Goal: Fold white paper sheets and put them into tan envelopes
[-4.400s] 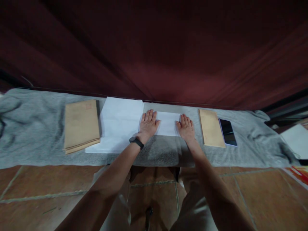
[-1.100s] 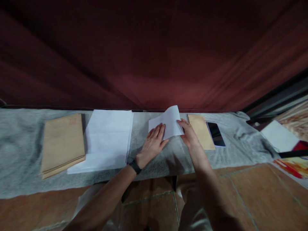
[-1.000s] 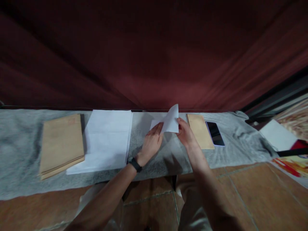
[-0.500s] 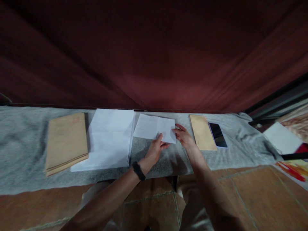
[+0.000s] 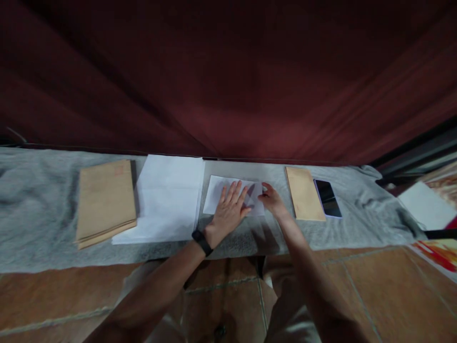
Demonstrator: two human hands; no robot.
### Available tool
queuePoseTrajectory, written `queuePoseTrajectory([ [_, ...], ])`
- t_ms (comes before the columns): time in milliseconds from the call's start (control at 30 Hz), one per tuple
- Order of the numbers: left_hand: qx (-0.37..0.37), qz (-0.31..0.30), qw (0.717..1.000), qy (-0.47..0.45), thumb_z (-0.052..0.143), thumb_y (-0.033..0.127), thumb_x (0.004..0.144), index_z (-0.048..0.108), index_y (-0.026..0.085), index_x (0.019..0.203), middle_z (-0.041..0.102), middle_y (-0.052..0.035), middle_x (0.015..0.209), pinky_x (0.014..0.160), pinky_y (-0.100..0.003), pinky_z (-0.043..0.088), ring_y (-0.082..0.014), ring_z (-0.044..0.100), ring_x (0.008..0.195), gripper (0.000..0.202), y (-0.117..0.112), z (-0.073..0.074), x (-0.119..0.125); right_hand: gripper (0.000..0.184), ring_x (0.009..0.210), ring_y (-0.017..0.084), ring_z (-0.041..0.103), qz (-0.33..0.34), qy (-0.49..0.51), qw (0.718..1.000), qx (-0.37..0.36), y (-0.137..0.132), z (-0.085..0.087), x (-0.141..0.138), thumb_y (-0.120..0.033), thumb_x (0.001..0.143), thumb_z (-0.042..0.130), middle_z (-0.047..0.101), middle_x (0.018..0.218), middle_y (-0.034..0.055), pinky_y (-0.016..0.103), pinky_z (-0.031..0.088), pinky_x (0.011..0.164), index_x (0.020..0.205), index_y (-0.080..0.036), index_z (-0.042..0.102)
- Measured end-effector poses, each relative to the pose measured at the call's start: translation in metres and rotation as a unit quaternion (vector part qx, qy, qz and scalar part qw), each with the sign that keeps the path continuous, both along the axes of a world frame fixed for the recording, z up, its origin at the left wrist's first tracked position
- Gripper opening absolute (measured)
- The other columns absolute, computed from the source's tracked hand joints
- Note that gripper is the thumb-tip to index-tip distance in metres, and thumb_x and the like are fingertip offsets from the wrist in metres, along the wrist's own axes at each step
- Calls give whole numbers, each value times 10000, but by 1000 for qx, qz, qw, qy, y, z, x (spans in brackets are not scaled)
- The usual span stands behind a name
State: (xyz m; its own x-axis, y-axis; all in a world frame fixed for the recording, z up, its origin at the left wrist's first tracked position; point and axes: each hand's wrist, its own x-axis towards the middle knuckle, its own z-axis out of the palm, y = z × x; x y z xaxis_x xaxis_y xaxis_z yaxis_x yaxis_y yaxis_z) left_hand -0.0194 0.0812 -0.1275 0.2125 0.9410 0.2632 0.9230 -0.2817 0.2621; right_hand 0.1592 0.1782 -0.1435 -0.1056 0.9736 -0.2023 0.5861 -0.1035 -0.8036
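A folded white sheet of paper (image 5: 213,195) lies on the grey cloth between a stack of white paper (image 5: 169,200) and a brown envelope (image 5: 306,194). My left hand (image 5: 230,207), with a black band on the wrist, rests flat on the folded sheet, fingers spread. At the sheet's right edge is my right hand (image 5: 272,197), its thumb and fingers pinching that edge. The palm of my left hand hides the middle of the paper.
Brown envelopes (image 5: 107,200) sit in a pile at the left, overlapping the white stack. A phone (image 5: 327,197) lies right of the single envelope. Behind the cloth-covered surface (image 5: 39,209) hangs a dark red curtain (image 5: 243,95). Tiled floor (image 5: 378,281) shows in front.
My left hand has gone from holding the lower edge of the folded paper to lying flat on top of it. The paper now lies flatter. My right hand stays at its right edge.
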Motion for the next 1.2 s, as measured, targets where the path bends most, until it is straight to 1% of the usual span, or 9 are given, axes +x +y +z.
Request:
queuePoseTrajectory([
  [133,-45,16,998,41,415,516,1027,378,160,1573,276,-164,1679,1270,-583,157,-319,218,1570,653,9,-21,-8,697,623,192,638,28,-45,997,-47,-4,6,9,-123,729,546,670,712,-23,285,518,628,1422,-192,526],
  [233,-53,22,998,40,393,507,1033,390,162,1569,280,-165,1676,1271,-589,139,-320,217,1570,637,10,-25,-6,614,851,248,693,29,-115,992,48,-7,11,9,-115,790,532,724,956,86,373,553,839,1401,-166,562],
  [333,-57,35,997,31,380,493,1033,377,131,1571,284,-175,1673,1269,-602,127,-328,202,1572,649,9,-23,-1,496,1194,298,618,23,-114,978,176,-14,11,-8,-208,902,511,649,1284,177,443,476,1059,1390,-153,579],
  [400,-60,38,997,21,382,455,1029,357,103,1574,284,-185,1671,1267,-614,122,-338,191,1573,649,8,-22,3,457,1296,270,568,62,-46,976,202,-22,6,-27,-307,981,454,611,1380,159,420,446,1117,1402,-176,574],
  [500,-74,44,996,4,400,317,998,344,99,1580,303,-193,1663,1262,-638,106,-349,169,1576,624,7,-24,7,491,1347,225,543,98,25,978,183,-35,-5,-57,-397,1042,328,606,1424,130,403,398,1178,1405,-191,588],
  [600,-87,55,995,-17,408,219,952,358,135,1583,329,-177,1658,1257,-664,77,-355,152,1578,638,6,-28,12,548,1415,209,480,127,34,973,189,-43,-13,-71,-453,1058,279,579,1474,124,407,336,1230,1411,-179,597],
  [900,-85,50,995,-5,393,222,965,342,134,1591,334,-188,1651,1236,-708,65,-376,182,1568,634,6,-24,14,647,1486,211,395,174,-11,962,210,-45,-8,-63,-511,1074,177,524,1541,117,457,292,1262,1477,-166,548],
  [1067,-89,21,996,20,328,257,1004,358,111,1580,361,-190,1637,1250,-674,66,-367,206,1564,595,9,-17,-2,671,1477,206,411,182,-16,957,224,-45,-8,-60,-513,1074,143,525,1540,117,432,298,1259,1497,-158,525],
  [1200,-80,55,995,26,260,260,1024,360,80,1571,332,-171,1655,1264,-639,48,-344,198,1569,585,16,-18,-18,617,1486,194,397,205,-28,950,235,-45,-9,-58,-461,1082,169,490,1574,101,434,279,1266,1543,-173,461],
])
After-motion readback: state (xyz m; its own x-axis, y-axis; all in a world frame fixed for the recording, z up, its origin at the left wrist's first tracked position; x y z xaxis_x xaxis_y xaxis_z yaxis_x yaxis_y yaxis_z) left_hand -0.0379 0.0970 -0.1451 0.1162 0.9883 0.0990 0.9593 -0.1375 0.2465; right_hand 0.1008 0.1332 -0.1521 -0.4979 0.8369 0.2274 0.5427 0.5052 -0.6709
